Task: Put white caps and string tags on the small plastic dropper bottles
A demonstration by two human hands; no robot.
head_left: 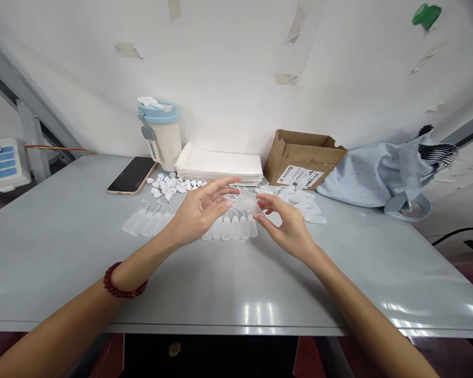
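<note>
Both my hands hover above the grey table [63,262], meeting over a row of small translucent plastic bottles [236,228]. My left hand [199,212], with a red bead bracelet on its wrist, has its fingers spread and its fingertips touching a small clear bottle [247,202]. My right hand [287,223] pinches the same clear bottle from the right side. A second row of bottles [147,221] lies to the left, loose white caps [173,186] lie behind it, and more bottles [303,202] are heaped on the right.
At the back stand a cream and blue tumbler [160,134], a phone lying flat [132,175], a stack of white sheets [220,165] and an open cardboard box [303,157]. A light blue cloth bag [386,173] lies at right, and a device with blue buttons [2,165] sits at far left.
</note>
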